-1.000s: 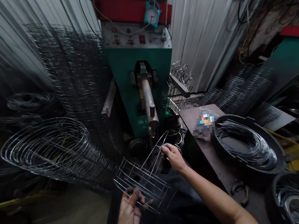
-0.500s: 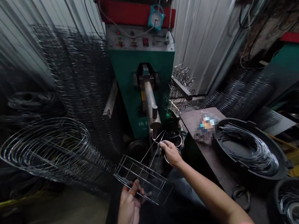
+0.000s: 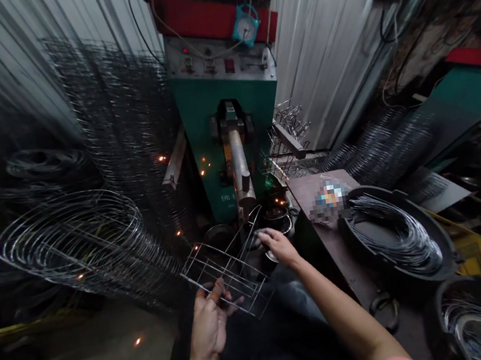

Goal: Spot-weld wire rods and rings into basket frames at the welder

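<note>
Wall [image 3: 313, 39], corrugated metal, at the back. Machine [image 3: 195, 114], green, upright. Bench [image 3: 340, 252], brown, round tub [image 3: 443, 232] of wire along its right edge. Wire frame [image 3: 238, 275], tilted near the machine's arm [image 3: 238, 156]; a loose grip could skew it. Left hand [image 3: 206, 328], pinching its near edge. Right hand [image 3: 281, 248], pinching far wires. Sparks [image 3: 137, 341], scattered; could burn bare skin.

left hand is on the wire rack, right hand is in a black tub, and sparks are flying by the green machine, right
The right hand is at the far end of the wire rack, not in a black tub, as the head view shows. The left hand and sparks are as you say.
</note>
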Demonstrator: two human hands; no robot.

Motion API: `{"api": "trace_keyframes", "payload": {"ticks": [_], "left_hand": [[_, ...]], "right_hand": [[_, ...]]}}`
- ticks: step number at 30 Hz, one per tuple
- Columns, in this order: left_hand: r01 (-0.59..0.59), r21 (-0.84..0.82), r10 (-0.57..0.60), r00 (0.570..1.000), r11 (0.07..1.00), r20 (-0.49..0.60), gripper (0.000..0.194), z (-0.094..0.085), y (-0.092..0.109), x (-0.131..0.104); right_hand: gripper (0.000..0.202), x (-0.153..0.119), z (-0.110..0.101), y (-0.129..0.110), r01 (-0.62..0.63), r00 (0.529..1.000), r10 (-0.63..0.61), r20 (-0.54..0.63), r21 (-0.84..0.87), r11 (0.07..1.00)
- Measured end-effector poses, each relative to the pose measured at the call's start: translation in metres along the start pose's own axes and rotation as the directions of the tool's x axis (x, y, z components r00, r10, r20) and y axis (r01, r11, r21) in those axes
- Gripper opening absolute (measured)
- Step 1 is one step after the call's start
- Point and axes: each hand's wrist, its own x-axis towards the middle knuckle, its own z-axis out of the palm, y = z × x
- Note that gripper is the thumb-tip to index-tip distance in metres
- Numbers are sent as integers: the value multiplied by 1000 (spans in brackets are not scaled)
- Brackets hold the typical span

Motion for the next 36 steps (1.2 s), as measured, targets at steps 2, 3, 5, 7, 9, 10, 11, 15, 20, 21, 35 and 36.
{"api": "trace_keyframes", "payload": {"ticks": [2,3,5,7,9,10,11,15,20,21,35,36], "left_hand": [[-30,-18,30,1000,999,-6,34,-1,-4,1],[-45,-26,44,999,999,-6,35,-2,-5,2],[-56,-44,55,998,998,-4,35,-4,-8,4],[-48,-59,47,999,997,-3,35,-4,-8,4],[-38,-67,38,999,997,-5,33,-3,-7,3],[-37,-66,37,999,997,-5,31,-2,-6,3],[-37,-63,37,999,997,-7,29,0,-5,2],[-43,-39,43,999,998,-8,24,4,0,1],[-59,-4,59,998,998,-5,27,5,3,4],[-66,0,66,998,998,1,28,3,2,4],[-881,376,106,361,-287,927,44,-118,2,-22],[-893,301,104,283,-334,954,48,-119,6,-21]], "right_hand": [[39,-28,-8,8,-24,991,36,126,-95,995],[38,-41,-10,12,-21,981,47,190,-133,991],[34,-63,-12,21,13,968,36,250,-192,981],[31,-73,-9,27,54,976,-3,220,-226,973],[30,-73,-5,31,74,987,-38,158,-231,970],[31,-71,-3,32,78,989,-47,139,-224,971],[30,-69,-2,33,82,990,-55,130,-217,973],[31,-62,2,32,104,990,-82,116,-199,974],[32,-65,4,34,105,982,-78,171,-154,982],[33,-66,4,35,98,979,-70,194,-135,986],[40,-130,25,-14,-195,974,146,171,316,929],[40,-133,27,-16,-213,973,168,160,337,917]]}}
